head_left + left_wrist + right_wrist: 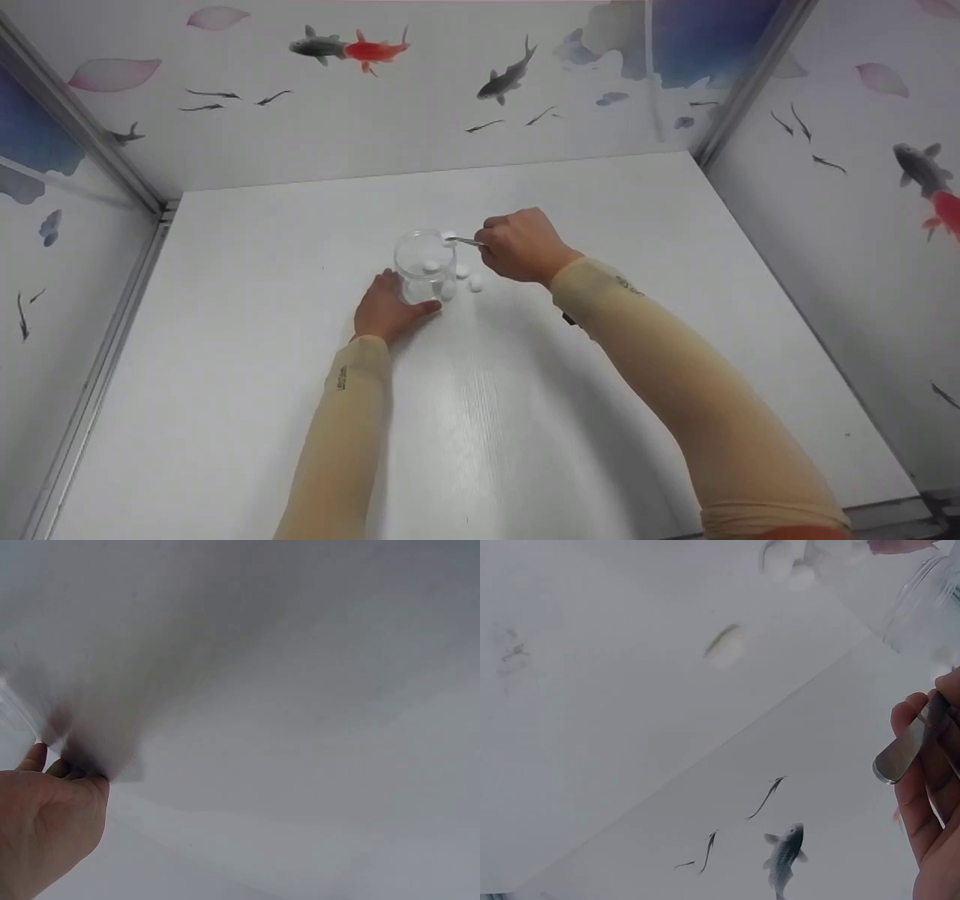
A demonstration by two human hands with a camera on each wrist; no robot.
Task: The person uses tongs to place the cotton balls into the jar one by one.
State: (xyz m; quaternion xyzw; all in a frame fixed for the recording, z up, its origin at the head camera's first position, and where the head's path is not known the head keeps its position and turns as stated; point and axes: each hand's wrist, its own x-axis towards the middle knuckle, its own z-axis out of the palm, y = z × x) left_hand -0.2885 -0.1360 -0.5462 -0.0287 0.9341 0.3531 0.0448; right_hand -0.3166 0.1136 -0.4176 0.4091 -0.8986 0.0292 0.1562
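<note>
The right grip (520,246) pinches a metal tool (466,241), its tip left of that grip, near the rim of a clear jar (421,276); the left grip (384,309) holds the jar, white balls (476,284) between both.

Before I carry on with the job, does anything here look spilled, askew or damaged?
Nothing clearly stands out. The clear jar stands upright, gripped by the left hand, and the right hand holds a metal tool near its rim. Loose white pieces lie on the table just right of the jar, with no visible damage.
</note>
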